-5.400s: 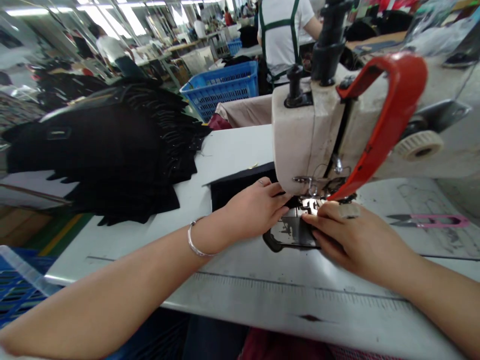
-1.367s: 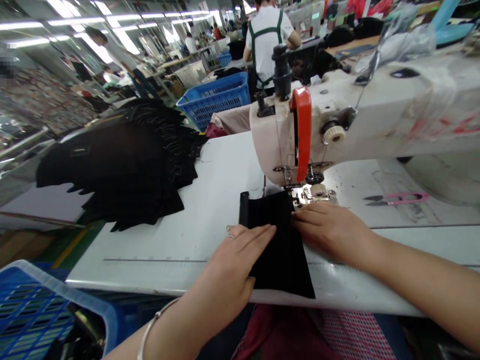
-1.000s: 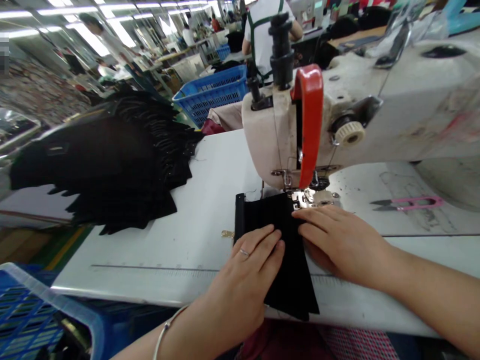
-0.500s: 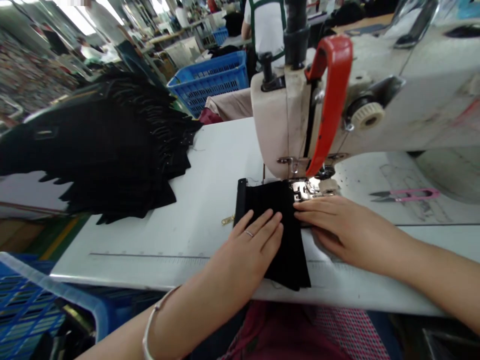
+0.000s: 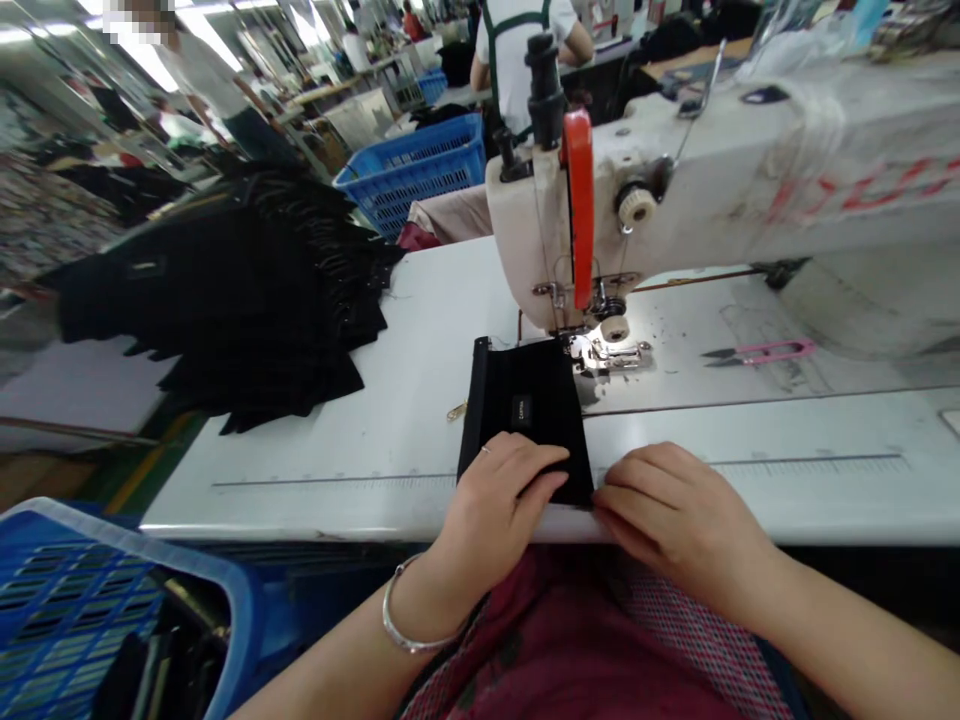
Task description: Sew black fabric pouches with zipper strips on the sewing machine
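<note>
A black fabric piece (image 5: 536,375) lies on the sewing table, its far right edge at the machine's presser foot (image 5: 600,355). It bears a small dark label (image 5: 522,411) with light lettering, and a gold zipper pull (image 5: 457,411) sticks out at its left edge. My left hand (image 5: 502,505) is on the near part of the cloth, fingers curled, thumb close to the forefinger. At the near right corner, my right hand (image 5: 660,505) pinches the cloth's edge between closed fingers. My hands partly hide the near edge.
The sewing machine (image 5: 540,225) with a red lever (image 5: 578,205) stands ahead. Pink-handled thread snips (image 5: 772,352) lie right of the needle area. Stacked black pieces (image 5: 247,290) cover the table's left. Blue baskets stand behind (image 5: 420,160) and at near left (image 5: 67,590). People work beyond.
My left hand has gone from lying flat to curled fingers, nearer the table's front edge. My right hand has left the presser foot for the cloth's near corner. The label has come into view.
</note>
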